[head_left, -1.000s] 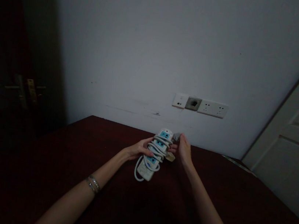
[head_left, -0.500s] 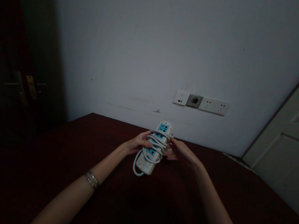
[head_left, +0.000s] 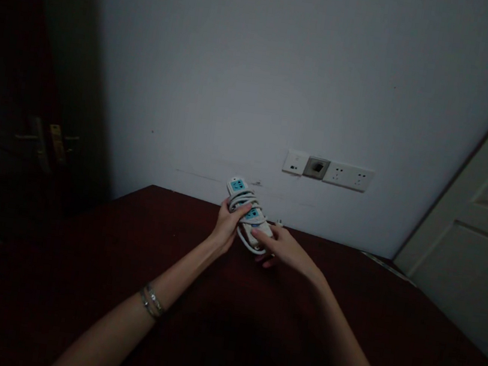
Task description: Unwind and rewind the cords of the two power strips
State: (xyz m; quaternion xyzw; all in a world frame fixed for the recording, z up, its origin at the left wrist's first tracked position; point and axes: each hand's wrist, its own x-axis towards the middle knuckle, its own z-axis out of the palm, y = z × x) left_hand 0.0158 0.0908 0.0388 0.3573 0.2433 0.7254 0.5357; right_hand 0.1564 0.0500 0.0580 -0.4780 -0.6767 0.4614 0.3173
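A white power strip (head_left: 261,229) with blue socket faces is held above the dark red tabletop, tilted with its far end to the upper left. Its white cord (head_left: 245,198) is wound round the middle in several turns, and a loose loop hangs along the lower side. My left hand (head_left: 225,224) grips the strip's left side, thumb across the front. At the lower right end, my right hand (head_left: 283,246) has its thumb on the strip and its other fingers curled underneath. A plug (head_left: 279,222) with its prongs up shows just above my right hand's fingers.
Behind the dark red table (head_left: 137,234) stands a pale wall (head_left: 223,71) with a row of wall sockets (head_left: 348,176). A dark door with a brass handle (head_left: 56,141) is at left, a white panelled door (head_left: 485,241) at right.
The power strip has swung from leaning right to leaning left, its far end moving left and up. My right hand has shifted from the cord turns to the strip's lower end.
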